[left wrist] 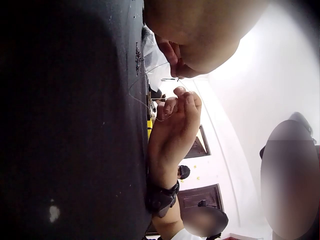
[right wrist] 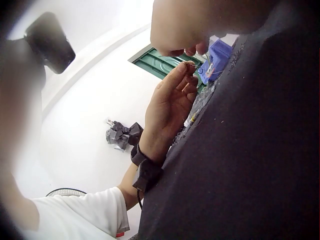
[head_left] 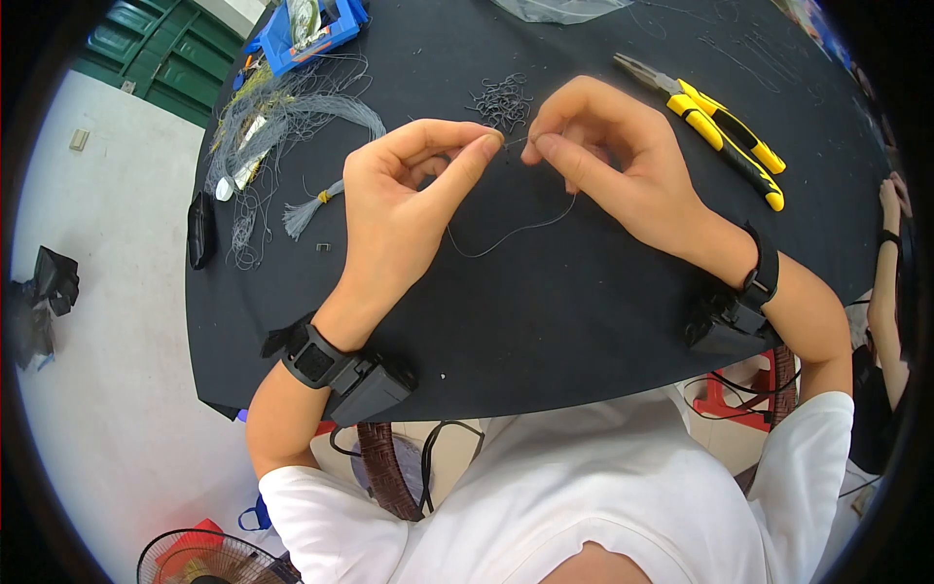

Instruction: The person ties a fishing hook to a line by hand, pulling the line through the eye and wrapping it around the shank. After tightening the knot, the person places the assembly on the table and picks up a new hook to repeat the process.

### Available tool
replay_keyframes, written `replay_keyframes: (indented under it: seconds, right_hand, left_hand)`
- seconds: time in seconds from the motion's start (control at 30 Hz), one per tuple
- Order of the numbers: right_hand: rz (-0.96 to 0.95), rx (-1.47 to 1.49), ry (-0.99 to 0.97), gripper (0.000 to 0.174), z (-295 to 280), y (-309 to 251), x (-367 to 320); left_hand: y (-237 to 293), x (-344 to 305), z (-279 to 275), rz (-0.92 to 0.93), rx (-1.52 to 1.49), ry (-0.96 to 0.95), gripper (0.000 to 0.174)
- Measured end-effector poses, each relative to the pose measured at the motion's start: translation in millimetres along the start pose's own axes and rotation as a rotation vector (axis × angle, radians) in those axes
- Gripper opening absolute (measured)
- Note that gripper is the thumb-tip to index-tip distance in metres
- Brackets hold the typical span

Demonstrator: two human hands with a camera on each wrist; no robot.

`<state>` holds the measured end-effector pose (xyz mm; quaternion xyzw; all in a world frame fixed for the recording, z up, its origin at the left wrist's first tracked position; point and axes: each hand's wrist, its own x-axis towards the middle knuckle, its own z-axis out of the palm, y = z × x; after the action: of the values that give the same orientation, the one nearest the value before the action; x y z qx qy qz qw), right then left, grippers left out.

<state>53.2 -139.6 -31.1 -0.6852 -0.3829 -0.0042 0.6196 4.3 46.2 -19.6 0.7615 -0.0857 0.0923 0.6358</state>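
My left hand pinches a small dark fish hook between thumb and index fingertips; the curved end juts out past them in the right wrist view. Just to its right, my right hand holds thin clear fishing line with thumb and forefinger. A short stretch of that line spans the small gap between both sets of fingertips, and a slack loop of it hangs below. Behind the hands lies a pile of dark fish hooks on the black table.
Yellow-and-black pliers lie at the right. Tangled line and a bundle with a yellow tie spread at the left, near a blue box. A clear plastic bag sits at the far edge. Another person's arm shows at far right.
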Motion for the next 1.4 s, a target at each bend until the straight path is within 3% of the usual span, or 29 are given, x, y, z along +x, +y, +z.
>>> replay_keyframes:
  seconds: [0.2, 0.5, 0.6, 0.9, 1.2, 1.4]
  right_hand:
    - [0.117, 0.167, -0.056, 0.006, 2, -1, -3]
    - [0.102, 0.012, -0.147, 0.003, -6, -1, -2]
    - [0.061, 0.067, -0.021, 0.005, 1, 2, -2]
    - [-0.038, 0.020, 0.051, 0.004, 1, 9, 0]
    - [0.148, 0.059, 0.063, 0.006, 0, 4, 0]
    - [0.333, 0.125, -0.075, 0.010, -3, -5, 1]
  left_hand:
    - [1, 0, 3, 0.017, -0.013, 0.061, 0.013]
    - [1, 1, 3, 0.022, -0.024, 0.064, 0.014]
    - [1, 1, 2, 0.018, -0.026, 0.042, 0.013]
    - [1, 0, 3, 0.043, -0.032, 0.011, 0.012]
    - [0, 0, 2, 0.126, -0.045, -0.105, 0.010]
    - [2, -1, 3, 0.133, -0.132, -0.157, 0.009]
